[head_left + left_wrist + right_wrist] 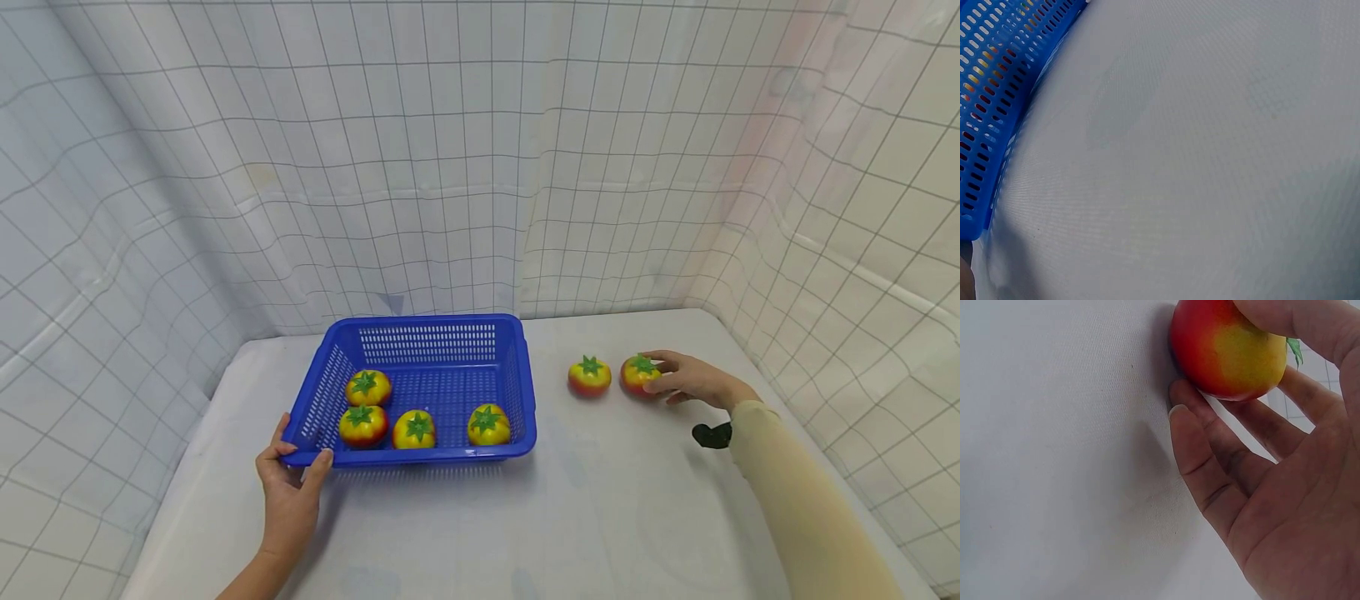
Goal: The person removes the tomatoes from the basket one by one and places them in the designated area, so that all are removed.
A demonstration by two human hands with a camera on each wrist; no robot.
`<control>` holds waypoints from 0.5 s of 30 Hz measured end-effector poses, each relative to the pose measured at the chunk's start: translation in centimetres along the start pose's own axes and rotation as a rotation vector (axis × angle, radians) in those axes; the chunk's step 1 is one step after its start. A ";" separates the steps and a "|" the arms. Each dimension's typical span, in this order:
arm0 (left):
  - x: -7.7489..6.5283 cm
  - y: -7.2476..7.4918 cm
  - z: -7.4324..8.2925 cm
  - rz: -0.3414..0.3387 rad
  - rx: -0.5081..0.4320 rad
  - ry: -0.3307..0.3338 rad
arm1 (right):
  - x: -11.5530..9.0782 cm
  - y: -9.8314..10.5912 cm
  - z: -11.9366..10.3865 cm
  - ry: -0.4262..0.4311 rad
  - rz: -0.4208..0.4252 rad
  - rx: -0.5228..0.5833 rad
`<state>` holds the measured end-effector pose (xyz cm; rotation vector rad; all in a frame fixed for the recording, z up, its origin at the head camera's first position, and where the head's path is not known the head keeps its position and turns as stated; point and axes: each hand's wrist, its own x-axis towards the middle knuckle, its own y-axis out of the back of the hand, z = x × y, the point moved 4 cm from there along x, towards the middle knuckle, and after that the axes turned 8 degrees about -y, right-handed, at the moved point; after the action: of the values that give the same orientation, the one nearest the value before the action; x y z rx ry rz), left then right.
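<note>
My left hand (288,492) grips the near left corner of a blue plastic basket (435,456), thumb over the rim. Inside the basket sit several red-and-yellow toy tomatoes with green star-shaped leaves, one of them a tomato (414,433) by the near wall. My right hand (693,381) holds another toy tomato (1229,353) at the right of the table, its thumb on top and fingers curved around the far side. Just left of that one, a further tomato (589,379) rests on the cloth. In the left wrist view, the basket's slotted side (1004,94) shows at the upper left.
A white cloth covers the table (600,517). White curtains with a dark grid (450,167) hang behind it and on both sides. A black strap piece (711,435) shows at the right wrist, below a pale yellow sleeve (802,500).
</note>
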<state>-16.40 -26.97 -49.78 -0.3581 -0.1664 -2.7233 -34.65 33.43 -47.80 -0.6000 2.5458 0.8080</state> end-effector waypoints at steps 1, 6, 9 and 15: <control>0.0 0.0 0.0 -0.002 0.000 -0.003 | 0.0 0.0 0.0 0.005 -0.002 -0.007; 0.0 0.0 0.0 -0.003 -0.008 -0.019 | -0.2 -0.1 -0.2 -0.001 -0.001 -0.012; 0.0 0.0 0.0 -0.001 -0.011 -0.021 | -0.3 -0.1 -0.2 -0.002 0.000 -0.008; 0.0 0.0 -0.1 -0.001 -0.015 -0.014 | -0.4 -0.2 -0.2 0.006 0.002 -0.010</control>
<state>-16.38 -26.99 -49.85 -0.3811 -0.1505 -2.7251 -34.30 33.31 -47.54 -0.6041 2.5493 0.8219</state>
